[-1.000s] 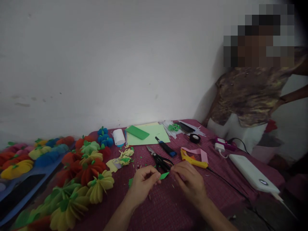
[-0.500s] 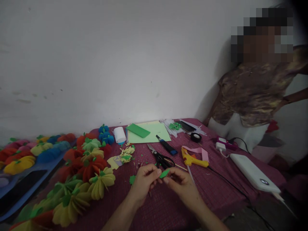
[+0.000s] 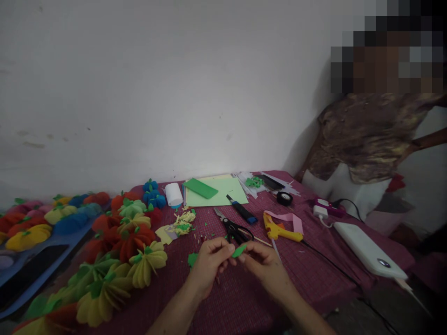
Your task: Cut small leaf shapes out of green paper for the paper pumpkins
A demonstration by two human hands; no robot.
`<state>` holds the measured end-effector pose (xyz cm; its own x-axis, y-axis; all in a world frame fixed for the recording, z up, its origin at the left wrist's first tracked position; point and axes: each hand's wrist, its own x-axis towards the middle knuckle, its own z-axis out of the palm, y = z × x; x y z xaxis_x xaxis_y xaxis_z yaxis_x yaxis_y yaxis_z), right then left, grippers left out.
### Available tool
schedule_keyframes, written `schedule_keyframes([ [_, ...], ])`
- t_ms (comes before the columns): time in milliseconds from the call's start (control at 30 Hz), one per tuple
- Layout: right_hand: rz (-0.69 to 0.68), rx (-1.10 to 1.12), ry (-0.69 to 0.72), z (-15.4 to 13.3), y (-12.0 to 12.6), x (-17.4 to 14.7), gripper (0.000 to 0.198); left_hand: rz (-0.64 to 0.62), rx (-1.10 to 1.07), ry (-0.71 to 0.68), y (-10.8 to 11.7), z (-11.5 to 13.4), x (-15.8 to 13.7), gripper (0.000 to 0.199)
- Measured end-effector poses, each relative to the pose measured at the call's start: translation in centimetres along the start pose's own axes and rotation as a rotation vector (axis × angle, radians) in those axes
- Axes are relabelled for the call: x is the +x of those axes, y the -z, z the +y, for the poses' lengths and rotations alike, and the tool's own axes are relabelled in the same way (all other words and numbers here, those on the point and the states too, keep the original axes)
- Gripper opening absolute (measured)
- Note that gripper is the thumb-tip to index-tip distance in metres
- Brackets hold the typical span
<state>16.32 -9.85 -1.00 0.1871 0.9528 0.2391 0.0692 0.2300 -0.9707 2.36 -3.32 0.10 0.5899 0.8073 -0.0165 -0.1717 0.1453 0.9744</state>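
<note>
Between both hands, over the front middle of the table, is a small green leaf-shaped piece (image 3: 239, 251), likely foam or paper. My left hand (image 3: 211, 258) pinches its left end between thumb and fingers. At its right end, my right hand (image 3: 261, 260) is closed on it with the fingertips. Just beyond my hands lie black-handled scissors (image 3: 232, 228), their handles partly behind my fingers. A green scrap (image 3: 192, 259) rests beside my left hand. Left of my arms sit several pumpkin-like pieces in red, green and yellow, such as a yellow one (image 3: 148, 263).
A yellow glue gun (image 3: 281, 232) with a black cord lies at right, near a white power bank (image 3: 370, 251). Behind the scissors are a blue-black cutter (image 3: 242, 211), a green strip (image 3: 200, 188) and pale sheets (image 3: 226, 197). A person (image 3: 366, 135) stands at the right.
My hands stay almost in place, still gripping the green leaf-shaped piece. The objects on the table look unmoved.
</note>
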Motion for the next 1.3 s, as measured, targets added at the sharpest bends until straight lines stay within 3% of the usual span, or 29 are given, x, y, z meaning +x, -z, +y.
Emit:
schedule_keyframes([
  [433,0.064,-0.021,-0.088,-0.21,0.32,0.09,0.025,0.020,0.251,-0.130,0.39,-0.55,0.29,0.035],
  [900,-0.018,0.054,-0.037,-0.14,0.10,0.22,0.007,-0.003,0.049,-0.050,0.29,-0.35,0.12,0.030],
  [1300,-0.019,0.055,-0.081,0.23,0.24,0.12,0.007,0.002,0.263,-0.148,0.24,-0.28,0.16,0.031],
])
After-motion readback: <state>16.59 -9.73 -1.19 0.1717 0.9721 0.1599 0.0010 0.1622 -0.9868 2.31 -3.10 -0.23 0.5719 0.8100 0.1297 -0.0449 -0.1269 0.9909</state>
